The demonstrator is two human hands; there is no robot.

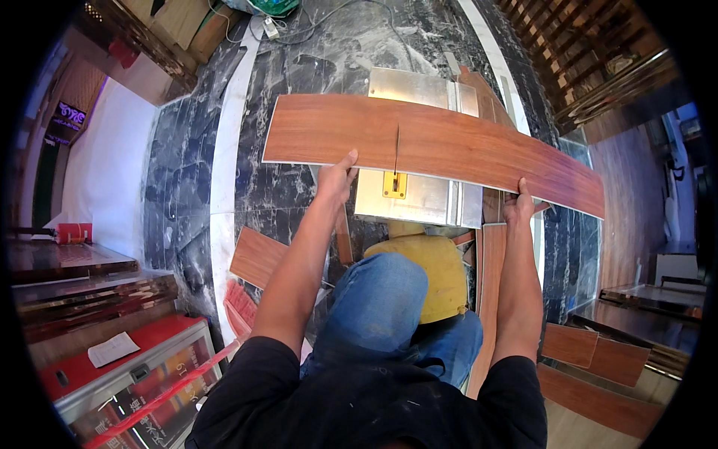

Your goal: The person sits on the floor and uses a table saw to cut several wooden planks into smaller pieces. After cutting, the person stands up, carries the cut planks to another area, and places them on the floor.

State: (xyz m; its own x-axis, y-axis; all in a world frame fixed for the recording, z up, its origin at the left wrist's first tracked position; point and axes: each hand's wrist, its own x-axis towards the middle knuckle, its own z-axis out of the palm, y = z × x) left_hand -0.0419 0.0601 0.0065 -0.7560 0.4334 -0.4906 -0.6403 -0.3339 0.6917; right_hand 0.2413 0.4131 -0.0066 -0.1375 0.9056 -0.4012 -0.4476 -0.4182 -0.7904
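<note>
Both my hands grip the near edge of a long reddish-brown wood-grain floor plank (pixel 321 127), thumbs on top and fingers underneath. My left hand (pixel 338 179) is closed on it left of the middle. Further along to the right, my right hand (pixel 519 205) is closed on the same edge. The plank lies across the silver metal top of a table saw (pixel 419 202). A thin dark line, a cut or the saw blade, runs across part of the plank, in line with the yellow insert (pixel 395 185). A metal rail fence (pixel 455 202) stands right of that insert. The yellow saw body (pixel 437 273) is between my knees.
Plank offcuts (pixel 256 256) lie on the dusty black marble floor (pixel 187 165) at left. More planks (pixel 598 355) rest at lower right, and a long one (pixel 490 284) lies beside my right forearm. Cables (pixel 329 22) cross the far floor. A red-topped cabinet (pixel 127 355) stands at lower left.
</note>
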